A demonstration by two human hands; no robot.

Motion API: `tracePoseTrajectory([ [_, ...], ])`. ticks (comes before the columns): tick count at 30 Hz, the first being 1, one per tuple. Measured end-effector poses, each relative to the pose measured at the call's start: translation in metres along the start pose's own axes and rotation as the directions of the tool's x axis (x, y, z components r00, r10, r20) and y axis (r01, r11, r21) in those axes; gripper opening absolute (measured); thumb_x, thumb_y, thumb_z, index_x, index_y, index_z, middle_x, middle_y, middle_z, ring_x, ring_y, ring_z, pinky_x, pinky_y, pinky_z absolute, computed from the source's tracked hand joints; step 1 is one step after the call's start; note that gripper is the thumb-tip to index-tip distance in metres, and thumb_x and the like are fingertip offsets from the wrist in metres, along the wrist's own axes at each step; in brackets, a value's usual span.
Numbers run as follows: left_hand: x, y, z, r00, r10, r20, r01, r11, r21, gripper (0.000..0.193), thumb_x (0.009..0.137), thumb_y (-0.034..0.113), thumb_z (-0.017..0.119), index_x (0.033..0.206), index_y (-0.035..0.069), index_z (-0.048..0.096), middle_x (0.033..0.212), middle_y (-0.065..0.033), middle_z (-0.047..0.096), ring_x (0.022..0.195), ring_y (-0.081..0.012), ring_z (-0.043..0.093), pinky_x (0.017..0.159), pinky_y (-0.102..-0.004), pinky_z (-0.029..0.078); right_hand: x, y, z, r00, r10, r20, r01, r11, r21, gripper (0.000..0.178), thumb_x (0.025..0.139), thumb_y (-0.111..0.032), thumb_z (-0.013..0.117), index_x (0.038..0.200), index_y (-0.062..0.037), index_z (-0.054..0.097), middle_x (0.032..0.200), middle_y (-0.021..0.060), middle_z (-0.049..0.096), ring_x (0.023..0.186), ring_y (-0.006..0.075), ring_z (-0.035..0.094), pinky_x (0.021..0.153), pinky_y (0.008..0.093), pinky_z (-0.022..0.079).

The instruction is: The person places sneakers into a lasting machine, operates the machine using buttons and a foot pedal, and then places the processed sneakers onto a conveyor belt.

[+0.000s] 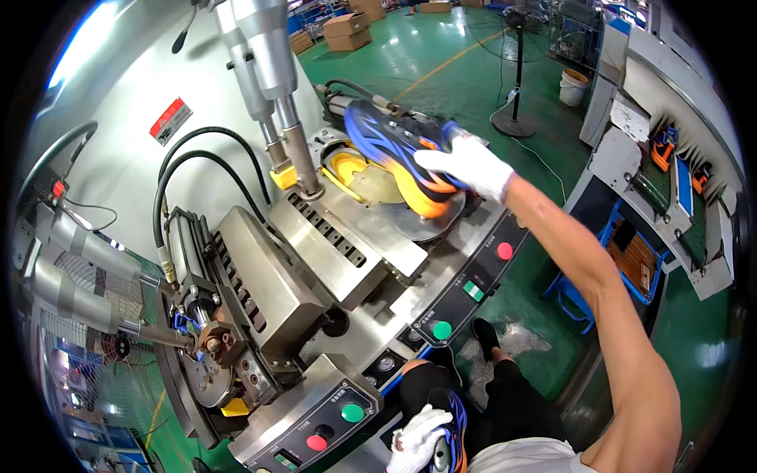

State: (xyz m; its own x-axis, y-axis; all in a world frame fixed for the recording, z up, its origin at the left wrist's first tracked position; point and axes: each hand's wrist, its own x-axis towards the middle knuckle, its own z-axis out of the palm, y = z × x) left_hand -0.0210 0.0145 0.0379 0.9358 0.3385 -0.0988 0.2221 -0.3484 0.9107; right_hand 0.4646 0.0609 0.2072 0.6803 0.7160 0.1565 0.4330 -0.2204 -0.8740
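Note:
My right hand (pixel 469 167), in a white glove, grips a sneaker (pixel 386 150) with a blue, black and orange pattern and a yellow-orange end. The sneaker is tilted and slightly blurred, over the round metal plate (pixel 426 225) of the machine's right station. Beside it lies a yellow shoe-shaped pad (pixel 351 167). Low in the view, by my knee, my left hand (pixel 418 440), also gloved, is closed on a second blue and black sneaker (pixel 456 430), part of which is cut off by the lower edge.
Steel cylinders (pixel 272 63) come down over the machine. A metal block (pixel 264 284) fills its middle. Control panels (pixel 465 292) with red and green buttons line the front. To the right, a conveyor (pixel 662 185) carries orange shoes above a blue cart (pixel 631 252). A fan (pixel 514 79) stands behind.

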Motion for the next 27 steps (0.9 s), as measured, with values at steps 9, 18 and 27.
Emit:
tracePoseTrajectory([
  [9,-0.022,-0.031,0.049,0.948,-0.318,-0.004,0.168,0.51,-0.843,0.049,0.087,0.005,0.075,0.135,0.009,0.067,0.123,-0.0092,0.073,0.128,-0.0273,0.063,0.122,-0.0465,0.041,0.166,0.066,0.159,0.968,-0.022,0.249,0.195,0.692,-0.695,0.053,0.083,-0.042,0.068,0.123,-0.0074,0.073,0.121,0.0219,0.074,0.11,0.0381,0.071,0.094,0.0433,0.057],
  [18,-0.006,-0.018,0.001,0.993,0.107,-0.05,-0.111,0.99,-0.092,0.039,0.081,0.002,0.076,0.119,0.011,0.076,0.124,-0.0112,0.072,0.132,-0.0358,0.06,0.122,-0.0487,0.04,0.127,0.031,0.14,0.951,-0.017,0.31,0.219,0.743,-0.632,0.052,0.086,-0.045,0.068,0.103,0.0032,0.073,0.102,0.0272,0.074,0.097,0.0421,0.072,0.088,0.0457,0.057],
  [27,-0.012,-0.021,0.016,0.992,0.101,-0.082,-0.102,0.995,-0.011,0.028,0.093,0.001,0.06,0.117,0.005,0.073,0.12,-0.0143,0.073,0.13,-0.0354,0.062,0.117,-0.0436,0.042,-0.211,0.085,0.182,0.857,-0.489,0.163,0.511,0.765,-0.391,0.084,0.089,-0.051,0.074,0.15,0.0023,0.049,0.159,0.0264,0.043,0.149,0.0466,0.038,0.126,0.0545,0.028],
])
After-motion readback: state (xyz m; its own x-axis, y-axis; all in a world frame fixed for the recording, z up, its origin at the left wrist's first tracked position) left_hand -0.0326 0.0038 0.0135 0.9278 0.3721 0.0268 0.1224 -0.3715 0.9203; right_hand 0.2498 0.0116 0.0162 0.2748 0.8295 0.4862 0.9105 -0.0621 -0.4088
